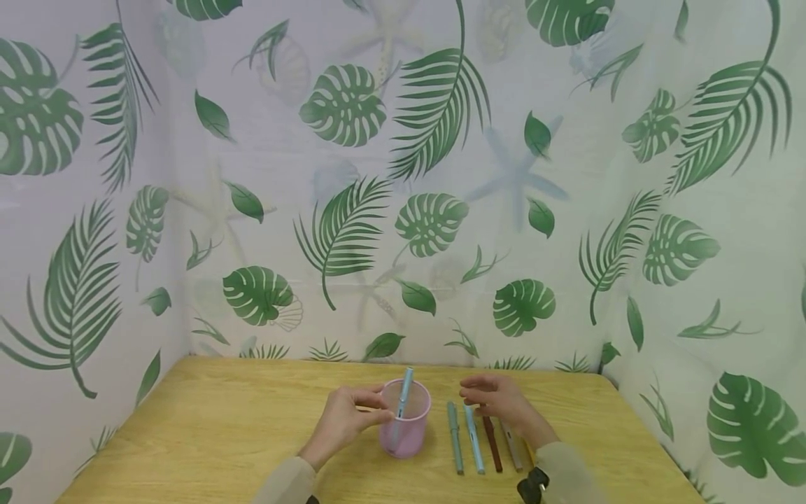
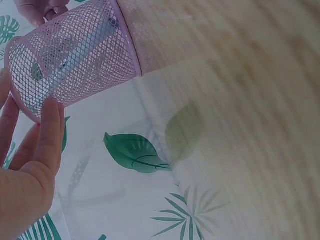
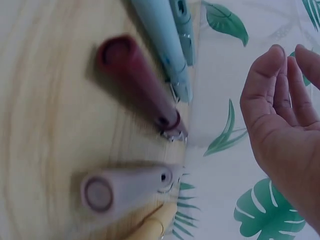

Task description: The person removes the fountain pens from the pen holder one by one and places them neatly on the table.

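Observation:
A pink mesh pen cup (image 1: 412, 437) stands upright on the table, a light blue pen (image 1: 405, 392) leaning inside it with its top above the rim. My left hand (image 1: 346, 420) holds the cup's left side near the rim, thumb in front and fingers behind. In the left wrist view, its fingers (image 2: 50, 125) touch the rim of the cup. My right hand (image 1: 500, 402) hovers over the far ends of the pens lying to the right, fingers loosely bent and holding nothing. Nearest below it are a light blue pen (image 1: 474, 441) and a dark red pen (image 1: 492, 441).
A green-grey pen (image 1: 455, 437) lies closest to the cup. Right of the dark red pen come a grey-brown pen (image 1: 512, 448) and a yellow pen (image 3: 155, 225), mostly hidden by the right arm in the head view. A leaf-patterned curtain (image 1: 352, 231) stands behind the wooden table (image 1: 220, 427).

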Demonstrator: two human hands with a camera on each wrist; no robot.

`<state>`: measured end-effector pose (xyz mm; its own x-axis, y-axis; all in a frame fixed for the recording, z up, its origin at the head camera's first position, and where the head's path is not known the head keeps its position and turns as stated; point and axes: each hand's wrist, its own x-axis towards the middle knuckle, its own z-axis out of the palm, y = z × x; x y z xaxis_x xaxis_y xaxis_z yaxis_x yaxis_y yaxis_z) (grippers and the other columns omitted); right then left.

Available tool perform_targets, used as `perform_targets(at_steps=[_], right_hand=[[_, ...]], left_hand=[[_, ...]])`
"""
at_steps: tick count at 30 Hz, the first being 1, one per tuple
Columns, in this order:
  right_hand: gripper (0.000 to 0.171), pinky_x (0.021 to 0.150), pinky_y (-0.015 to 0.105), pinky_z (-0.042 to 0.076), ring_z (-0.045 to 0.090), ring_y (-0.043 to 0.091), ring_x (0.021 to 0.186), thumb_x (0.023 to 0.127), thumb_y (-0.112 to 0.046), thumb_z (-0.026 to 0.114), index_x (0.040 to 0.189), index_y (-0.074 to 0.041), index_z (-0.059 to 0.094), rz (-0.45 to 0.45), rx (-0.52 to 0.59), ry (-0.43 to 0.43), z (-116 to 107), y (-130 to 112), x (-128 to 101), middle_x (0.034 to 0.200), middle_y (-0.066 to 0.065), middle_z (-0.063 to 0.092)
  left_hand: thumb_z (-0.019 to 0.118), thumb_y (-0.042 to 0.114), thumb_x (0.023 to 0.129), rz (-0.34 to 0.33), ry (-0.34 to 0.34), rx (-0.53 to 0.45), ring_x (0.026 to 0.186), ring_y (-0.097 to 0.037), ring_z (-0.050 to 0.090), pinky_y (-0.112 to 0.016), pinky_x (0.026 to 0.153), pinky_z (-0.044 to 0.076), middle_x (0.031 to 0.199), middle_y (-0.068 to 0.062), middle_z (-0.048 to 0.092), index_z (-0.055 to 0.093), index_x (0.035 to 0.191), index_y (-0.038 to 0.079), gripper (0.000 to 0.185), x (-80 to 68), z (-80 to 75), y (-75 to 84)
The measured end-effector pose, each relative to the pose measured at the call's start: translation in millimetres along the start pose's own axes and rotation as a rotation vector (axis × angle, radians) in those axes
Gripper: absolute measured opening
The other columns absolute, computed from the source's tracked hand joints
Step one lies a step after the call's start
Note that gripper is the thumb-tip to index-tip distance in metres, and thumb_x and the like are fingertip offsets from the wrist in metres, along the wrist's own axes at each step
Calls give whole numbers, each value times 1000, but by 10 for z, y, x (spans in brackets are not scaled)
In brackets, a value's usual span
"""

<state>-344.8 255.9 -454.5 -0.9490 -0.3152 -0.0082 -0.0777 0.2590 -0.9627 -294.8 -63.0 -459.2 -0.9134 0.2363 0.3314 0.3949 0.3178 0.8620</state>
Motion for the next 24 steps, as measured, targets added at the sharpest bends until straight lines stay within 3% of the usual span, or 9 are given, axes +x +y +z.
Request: perform_targets(at_steps=[9, 18, 24], right_hand=[[45, 74, 27, 59, 65, 13, 90, 93, -22, 69, 125, 9, 57, -23, 50, -13, 178, -10, 49, 104, 3, 71], [33, 66, 22, 54, 56, 10, 81, 93, -17, 68, 119, 4, 63, -11, 64, 31, 454, -122, 47, 96, -4, 67], [36, 66, 23, 52, 54, 11, 85, 92, -19, 69, 117, 6, 63, -16, 42, 98, 598, -207, 72, 104, 4, 70]], left_hand=[[82, 18, 79, -4, -3, 7, 119, -34, 63, -23, 76, 62, 119, -19, 69, 78, 94, 5, 21, 6, 6, 4], [83, 19, 78, -10, 2, 11, 117, -32, 64, -23, 76, 62, 117, -17, 70, 79, 91, 10, 16, 1, 0, 9], [83, 19, 79, -6, 0, 19, 117, -32, 64, -23, 76, 62, 115, -13, 72, 79, 92, 11, 16, 7, -2, 13]])
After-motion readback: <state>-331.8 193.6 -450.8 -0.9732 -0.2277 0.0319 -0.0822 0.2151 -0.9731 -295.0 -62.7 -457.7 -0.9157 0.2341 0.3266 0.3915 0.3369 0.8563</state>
